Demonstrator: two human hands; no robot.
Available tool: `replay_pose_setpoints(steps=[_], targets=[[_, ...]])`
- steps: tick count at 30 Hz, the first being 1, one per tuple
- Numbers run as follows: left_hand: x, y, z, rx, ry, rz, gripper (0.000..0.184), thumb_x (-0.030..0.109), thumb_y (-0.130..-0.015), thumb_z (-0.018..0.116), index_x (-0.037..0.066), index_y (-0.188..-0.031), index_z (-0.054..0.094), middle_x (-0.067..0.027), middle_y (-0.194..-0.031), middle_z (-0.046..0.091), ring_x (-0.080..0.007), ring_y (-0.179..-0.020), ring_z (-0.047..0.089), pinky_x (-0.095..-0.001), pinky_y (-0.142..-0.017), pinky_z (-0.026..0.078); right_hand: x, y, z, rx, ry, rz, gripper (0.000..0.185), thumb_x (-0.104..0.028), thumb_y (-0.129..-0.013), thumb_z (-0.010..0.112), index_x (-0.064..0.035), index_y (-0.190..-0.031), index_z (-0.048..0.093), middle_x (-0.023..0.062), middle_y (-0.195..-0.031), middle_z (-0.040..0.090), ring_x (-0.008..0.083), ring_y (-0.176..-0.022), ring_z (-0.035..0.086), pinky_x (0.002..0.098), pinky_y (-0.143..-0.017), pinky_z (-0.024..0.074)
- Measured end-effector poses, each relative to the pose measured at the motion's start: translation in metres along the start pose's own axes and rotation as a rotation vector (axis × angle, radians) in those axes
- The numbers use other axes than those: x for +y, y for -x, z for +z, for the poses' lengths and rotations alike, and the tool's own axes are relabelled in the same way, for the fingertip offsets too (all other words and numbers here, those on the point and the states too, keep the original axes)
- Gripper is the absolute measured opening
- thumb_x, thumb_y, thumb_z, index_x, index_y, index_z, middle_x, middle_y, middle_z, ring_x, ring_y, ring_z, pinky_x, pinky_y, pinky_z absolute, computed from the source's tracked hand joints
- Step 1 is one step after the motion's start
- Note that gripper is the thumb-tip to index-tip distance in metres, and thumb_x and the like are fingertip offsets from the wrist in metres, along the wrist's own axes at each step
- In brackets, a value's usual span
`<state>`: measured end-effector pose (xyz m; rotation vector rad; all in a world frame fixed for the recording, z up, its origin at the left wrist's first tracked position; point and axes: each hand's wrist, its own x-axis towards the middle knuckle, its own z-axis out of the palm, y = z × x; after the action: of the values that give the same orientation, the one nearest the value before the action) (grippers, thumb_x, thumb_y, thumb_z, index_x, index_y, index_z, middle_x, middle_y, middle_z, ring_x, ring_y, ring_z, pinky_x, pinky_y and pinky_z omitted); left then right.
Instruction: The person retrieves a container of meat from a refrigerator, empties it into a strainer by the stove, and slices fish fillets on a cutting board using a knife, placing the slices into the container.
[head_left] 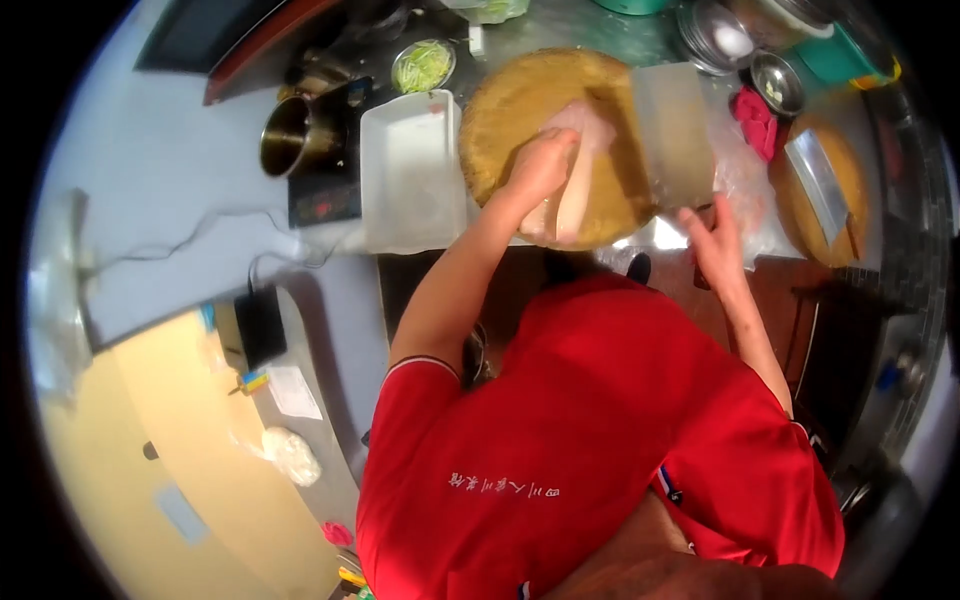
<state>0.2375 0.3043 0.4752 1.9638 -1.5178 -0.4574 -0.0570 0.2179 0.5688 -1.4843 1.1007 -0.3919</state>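
A pale pinkish piece of raw meat (576, 195) lies on a thick round wooden chopping board (500, 85). My left hand (543, 168) is closed on it from the left, fingers curled over its upper part. To the right, a broad-bladed cleaver (675, 130) has its blade over the board's right edge, apart from the meat. Its handle sits in my right hand (717, 243), whose fingers are partly wrapped round it. The exact cut of meat cannot be made out.
Left of the board stands a white plastic tub (410, 175), with a bowl of shredded greens (424, 67) behind it and a metal pot (288, 137) further left. At right, a second cleaver (818, 185) rests on another round board (850, 170), near a red cloth (754, 122).
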Motion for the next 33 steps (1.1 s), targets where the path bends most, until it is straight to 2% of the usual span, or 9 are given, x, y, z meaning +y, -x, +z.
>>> replay_pose_setpoints(steps=[3, 5, 7, 8, 14, 17, 20, 26, 33], targets=[[0.008, -0.014, 0.005, -0.182, -0.062, 0.269, 0.038, -0.006, -0.085, 0.055, 0.01, -0.118, 0.066, -0.014, -0.107, 0.069, -0.0391, -0.106, 0.064, -0.0496, -0.092, 0.05, 0.023, -0.002, -0.01, -0.047, -0.037, 0.06, 0.03, -0.019, -0.101, 0.068, -0.0035, -0.125, 0.058, -0.0003, -0.081, 0.057, 0.0076, -0.06, 0.051, 0.0267, -0.049, 0.0423], [0.017, -0.019, 0.004, -0.272, -0.089, 0.419, 0.038, -0.005, -0.085, 0.055, 0.011, -0.117, 0.067, -0.012, -0.105, 0.069, -0.0365, -0.105, 0.064, -0.0481, -0.092, 0.05, 0.043, -0.009, -0.005, -0.001, -0.012, -0.238, 0.03, -0.021, -0.103, 0.067, -0.0053, -0.126, 0.056, -0.0013, -0.077, 0.055, 0.0083, -0.054, 0.05, 0.028, -0.045, 0.0419], [0.025, -0.019, 0.003, -0.278, -0.12, 0.432, 0.033, -0.004, -0.087, 0.056, 0.01, -0.114, 0.068, -0.0123, -0.107, 0.069, -0.035, -0.105, 0.064, -0.0464, -0.095, 0.05, 0.047, 0.004, -0.011, -0.047, -0.114, 0.157, 0.031, -0.021, -0.103, 0.067, -0.0059, -0.128, 0.054, -0.0009, -0.076, 0.055, 0.0083, -0.053, 0.049, 0.0275, -0.044, 0.042], [0.029, -0.017, 0.004, -0.282, -0.137, 0.437, 0.031, -0.004, -0.088, 0.056, 0.01, -0.112, 0.068, -0.0124, -0.108, 0.069, -0.0342, -0.106, 0.064, -0.0456, -0.096, 0.049, 0.051, 0.005, -0.012, -0.065, -0.176, 0.189, 0.032, -0.022, -0.104, 0.066, -0.0057, -0.128, 0.053, -0.0007, -0.073, 0.053, 0.0085, -0.05, 0.048, 0.0269, -0.043, 0.0416], [0.06, 0.014, 0.033, 0.273, -0.381, 0.292, 0.023, 0.006, -0.089, 0.065, 0.004, -0.112, 0.068, -0.0168, -0.121, 0.064, -0.0386, -0.111, 0.06, -0.0493, -0.1, 0.044, 0.065, 0.005, -0.019, -0.138, -0.246, 0.297, 0.032, -0.022, -0.104, 0.066, -0.0049, -0.128, 0.053, -0.0002, -0.073, 0.052, 0.0092, -0.049, 0.048, 0.0268, -0.042, 0.0422], [0.059, 0.035, 0.047, 0.216, -0.398, 0.242, 0.026, 0.011, -0.09, 0.069, 0.003, -0.114, 0.067, -0.0189, -0.128, 0.06, -0.0407, -0.116, 0.056, -0.0506, -0.1, 0.045, 0.075, -0.002, -0.023, -0.171, -0.258, 0.338, 0.033, -0.022, -0.104, 0.065, -0.0044, -0.129, 0.053, 0.0004, -0.073, 0.053, 0.0094, -0.049, 0.048, 0.0272, -0.042, 0.0426], [0.07, 0.049, 0.05, 0.119, -0.3, 0.1, 0.035, 0.017, -0.088, 0.072, 0.003, -0.119, 0.065, -0.0191, -0.125, 0.061, -0.0396, -0.116, 0.056, -0.0515, -0.099, 0.045, 0.086, -0.009, -0.026, -0.188, -0.327, 0.351, 0.034, -0.022, -0.103, 0.065, -0.004, -0.129, 0.053, 0.0007, -0.073, 0.053, 0.0095, -0.049, 0.048, 0.0272, -0.042, 0.043], [0.082, 0.03, 0.051, -0.022, -0.407, 0.023, 0.056, 0.026, -0.076, 0.08, 0.003, -0.123, 0.06, -0.0165, -0.117, 0.062, -0.0398, -0.112, 0.059, -0.0524, -0.096, 0.048, 0.09, -0.017, -0.025, -0.198, -0.368, 0.364, 0.035, -0.022, -0.102, 0.066, -0.0041, -0.129, 0.052, 0.0002, -0.073, 0.053, 0.0096, -0.05, 0.048, 0.0265, -0.042, 0.0422], [0.068, 0.029, 0.069, -0.078, -0.678, 0.021, 0.051, 0.02, -0.078, 0.073, 0.004, -0.124, 0.06, -0.0151, -0.117, 0.064, -0.037, -0.11, 0.061, -0.0507, -0.092, 0.051, 0.092, -0.02, -0.029, -0.212, -0.345, 0.336, 0.036, -0.021, -0.102, 0.065, -0.0037, -0.131, 0.052, 0.0, -0.071, 0.051, 0.0098, -0.048, 0.047, 0.0262, -0.041, 0.0416]])
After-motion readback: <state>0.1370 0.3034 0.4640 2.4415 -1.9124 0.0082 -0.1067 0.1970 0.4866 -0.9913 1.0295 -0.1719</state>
